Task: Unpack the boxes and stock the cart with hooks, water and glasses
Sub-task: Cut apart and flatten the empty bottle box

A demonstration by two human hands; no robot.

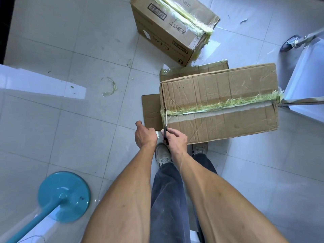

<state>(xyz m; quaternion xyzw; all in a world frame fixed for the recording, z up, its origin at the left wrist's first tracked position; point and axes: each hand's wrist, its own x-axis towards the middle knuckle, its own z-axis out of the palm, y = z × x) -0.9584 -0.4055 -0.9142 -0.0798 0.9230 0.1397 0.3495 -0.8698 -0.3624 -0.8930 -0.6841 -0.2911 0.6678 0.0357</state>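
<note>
The right hand (175, 140) grips scissors (165, 128), blades pointing away along the taped cardboard box (219, 104) end edge. The left hand (144, 135), seemingly curled empty, hangs beside it over bare tiled floor (78, 128)

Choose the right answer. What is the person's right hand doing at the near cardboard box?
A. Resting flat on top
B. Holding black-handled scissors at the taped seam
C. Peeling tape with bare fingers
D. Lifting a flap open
B: the right hand grips black-handled scissors, blades at the green-taped seam of the brown cardboard box.
</note>
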